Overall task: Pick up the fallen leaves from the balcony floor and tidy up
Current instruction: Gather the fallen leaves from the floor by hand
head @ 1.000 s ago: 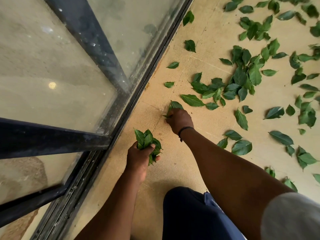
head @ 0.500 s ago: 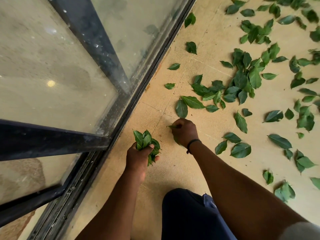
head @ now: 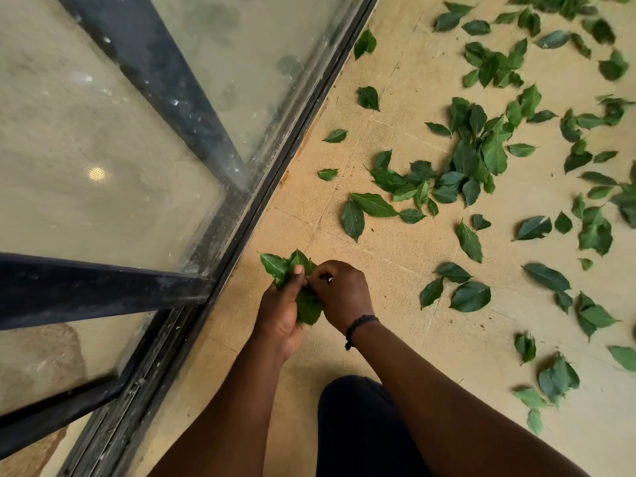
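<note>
My left hand (head: 280,313) grips a bunch of green leaves (head: 287,266) just above the tan balcony floor (head: 395,304), thumb pressed on top. My right hand (head: 340,294), with a dark band on its wrist, has its curled fingers against the same bunch and pinches a leaf into it; the leaf itself is mostly hidden. Several fallen leaves (head: 464,160) lie scattered over the floor ahead and to the right. The nearest ones are a long leaf (head: 352,220) just ahead of my hands and a pair (head: 469,296) to the right.
A glass railing with a dark metal frame (head: 261,201) runs diagonally along the left edge of the floor. My knee in dark trousers (head: 354,428) is at the bottom centre. Tile joints cross the floor.
My right hand lifted a leaf off the floor and drew back to the left hand's bunch. The left hand has risen a little with its leaves. One long leaf was left lying on the floor.
</note>
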